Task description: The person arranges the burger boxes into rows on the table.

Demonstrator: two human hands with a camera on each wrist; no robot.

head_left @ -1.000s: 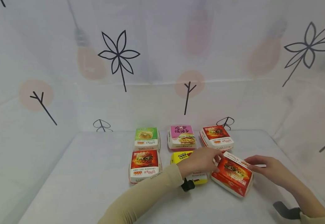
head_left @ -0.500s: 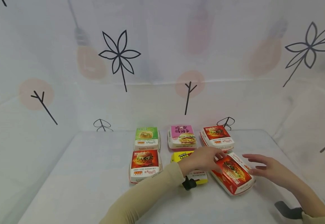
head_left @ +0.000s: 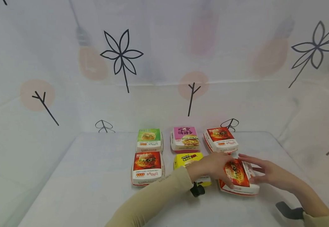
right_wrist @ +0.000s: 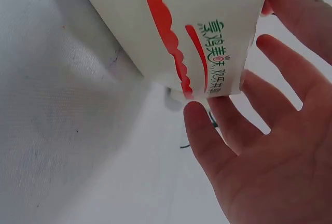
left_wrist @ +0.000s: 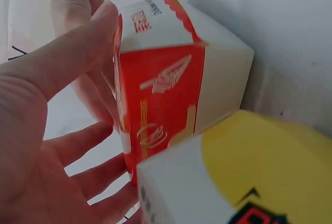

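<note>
A red and white burger box [head_left: 236, 172] lies at the front right of the group, turned slightly askew. My left hand [head_left: 213, 166] holds it from the left, thumb at the near edge and fingers at the far edge. In the left wrist view, the thumb touches the upper edge of the box [left_wrist: 166, 86] while the fingers reach along its other side. From the right, my right hand [head_left: 276, 175] spans the white end with fingers spread. In the right wrist view those fingers are fairly straight beside the box [right_wrist: 212, 27]. Under my left forearm, a yellow burger box [head_left: 187, 157] is partly hidden.
Behind stand a green box [head_left: 148, 135], a pink box [head_left: 184, 138] and another red box [head_left: 220, 138]. One more red box [head_left: 147, 167] sits at front left. A white cloth covers the table [head_left: 90, 183] and rises as a patterned backdrop [head_left: 153, 104].
The front right burger box has turned clockwise, its white strip swinging from the far side to the right. My left hand has shifted slightly right with it; the right hand's fingers have moved left.
</note>
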